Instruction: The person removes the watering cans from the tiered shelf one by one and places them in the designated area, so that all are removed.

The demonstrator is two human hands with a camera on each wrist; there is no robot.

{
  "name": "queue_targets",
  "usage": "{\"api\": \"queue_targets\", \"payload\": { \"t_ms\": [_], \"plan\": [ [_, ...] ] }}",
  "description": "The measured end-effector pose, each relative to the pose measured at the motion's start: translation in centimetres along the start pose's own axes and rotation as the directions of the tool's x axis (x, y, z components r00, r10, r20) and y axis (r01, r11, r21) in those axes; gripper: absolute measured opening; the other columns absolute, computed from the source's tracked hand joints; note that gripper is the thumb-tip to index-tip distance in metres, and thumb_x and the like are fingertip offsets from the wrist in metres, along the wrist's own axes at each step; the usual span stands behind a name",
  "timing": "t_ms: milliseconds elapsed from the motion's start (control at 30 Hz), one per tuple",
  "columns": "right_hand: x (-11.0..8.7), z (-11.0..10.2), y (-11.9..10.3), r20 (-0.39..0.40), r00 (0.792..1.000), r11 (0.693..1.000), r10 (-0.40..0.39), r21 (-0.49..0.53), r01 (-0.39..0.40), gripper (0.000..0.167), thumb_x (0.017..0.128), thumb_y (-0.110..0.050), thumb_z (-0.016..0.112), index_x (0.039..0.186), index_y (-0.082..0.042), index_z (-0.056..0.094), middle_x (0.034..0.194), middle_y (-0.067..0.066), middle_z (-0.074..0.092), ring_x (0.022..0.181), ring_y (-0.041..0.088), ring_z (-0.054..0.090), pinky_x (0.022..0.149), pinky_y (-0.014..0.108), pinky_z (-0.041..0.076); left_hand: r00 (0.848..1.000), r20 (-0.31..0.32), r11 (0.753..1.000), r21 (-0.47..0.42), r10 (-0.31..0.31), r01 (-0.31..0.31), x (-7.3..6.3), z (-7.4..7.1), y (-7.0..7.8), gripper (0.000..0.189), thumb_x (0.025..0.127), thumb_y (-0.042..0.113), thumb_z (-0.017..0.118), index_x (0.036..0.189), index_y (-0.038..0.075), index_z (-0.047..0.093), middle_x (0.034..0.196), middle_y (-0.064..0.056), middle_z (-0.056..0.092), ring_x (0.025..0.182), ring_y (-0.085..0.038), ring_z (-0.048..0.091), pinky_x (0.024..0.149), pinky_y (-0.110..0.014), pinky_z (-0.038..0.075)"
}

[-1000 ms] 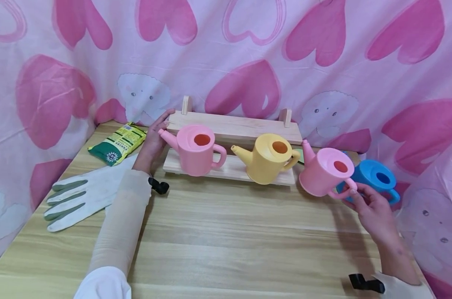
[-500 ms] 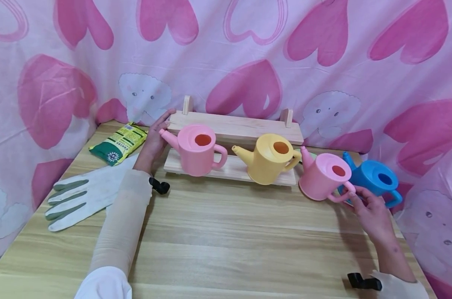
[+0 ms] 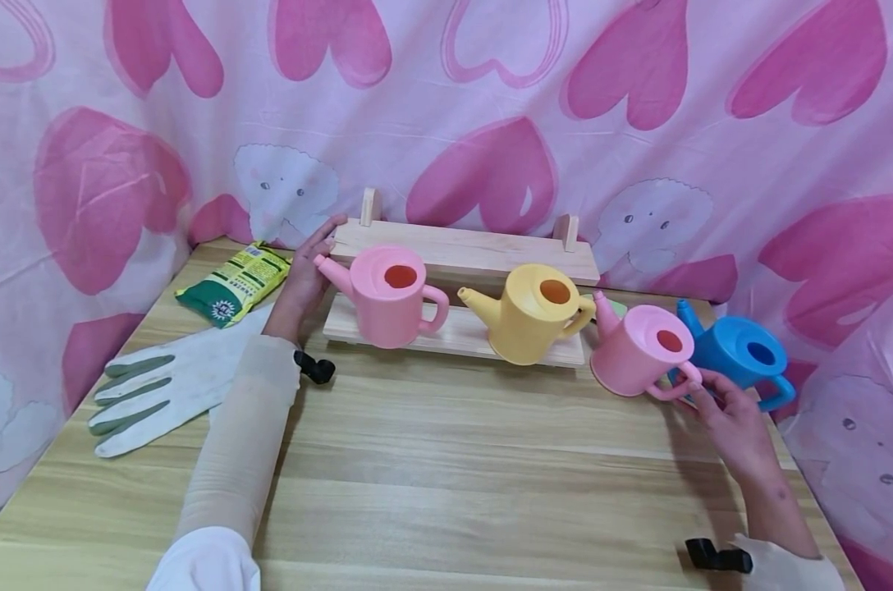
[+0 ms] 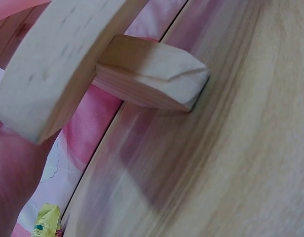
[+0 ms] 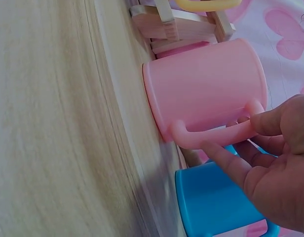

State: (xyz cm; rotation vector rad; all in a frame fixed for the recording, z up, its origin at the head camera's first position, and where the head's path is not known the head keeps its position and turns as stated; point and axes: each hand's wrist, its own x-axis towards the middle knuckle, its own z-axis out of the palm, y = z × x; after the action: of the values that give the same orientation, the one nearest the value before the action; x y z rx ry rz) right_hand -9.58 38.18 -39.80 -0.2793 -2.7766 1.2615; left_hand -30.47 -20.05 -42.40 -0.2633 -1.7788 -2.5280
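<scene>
My right hand (image 3: 735,427) pinches the handle of a pink watering can (image 3: 634,353) that stands upright at the right of the wooden shelf. In the right wrist view, thumb and fingers close round that handle (image 5: 216,136). Just behind is a blue watering can (image 3: 742,353). My left hand (image 3: 304,283) rests against the left end of the two-tier wooden shelf (image 3: 461,250), fingers reaching along its edge; the left wrist view hides its fingertips behind the wood (image 4: 63,64). Another pink can (image 3: 387,304) and a yellow can (image 3: 528,316) stand on the lower tier.
Left of the shelf lie white gloves with grey-green parts (image 3: 173,377) and a yellow-green packet (image 3: 235,283). A small green item (image 3: 612,309) shows partly behind the right pink can. A pink heart-print curtain (image 3: 491,98) hangs behind the wooden table (image 3: 454,492).
The right hand has lowered the pink watering can slightly onto the table, a little to the left, uncovering more of the blue can. The left hand has stayed at the shelf.
</scene>
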Motion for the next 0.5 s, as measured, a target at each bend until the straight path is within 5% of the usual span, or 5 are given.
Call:
{"api": "queue_targets", "payload": {
  "t_ms": [233,500],
  "plan": [
    [-0.17,0.01,0.07,0.013,1.000,1.000,-0.013,0.022,0.012,0.061,0.110,-0.036,0.045,0.157,0.002,0.035,0.150,0.030,0.042,0.130,0.056,0.046,0.090,0.038,0.047,1.000,-0.003,1.000,0.007,0.003,-0.003,-0.11,0.08,0.13,0.049,0.108,0.023,0.049,0.157,0.017,0.046,0.163,0.000,0.035,0.148,-0.023,0.034,0.115,-0.034,0.037],
    [-0.49,0.01,-0.46,-0.025,0.999,0.998,0.045,-0.042,-0.047,0.064,0.109,-0.039,0.048,0.159,-0.003,0.032,0.149,0.027,0.043,0.129,0.049,0.044,0.097,0.067,0.046,1.000,0.005,1.000,-0.008,0.015,-0.015,-0.08,0.09,0.06,0.047,0.108,0.021,0.049,0.155,0.018,0.050,0.163,-0.002,0.035,0.148,-0.024,0.034,0.116,-0.034,0.037]
  ]
}}
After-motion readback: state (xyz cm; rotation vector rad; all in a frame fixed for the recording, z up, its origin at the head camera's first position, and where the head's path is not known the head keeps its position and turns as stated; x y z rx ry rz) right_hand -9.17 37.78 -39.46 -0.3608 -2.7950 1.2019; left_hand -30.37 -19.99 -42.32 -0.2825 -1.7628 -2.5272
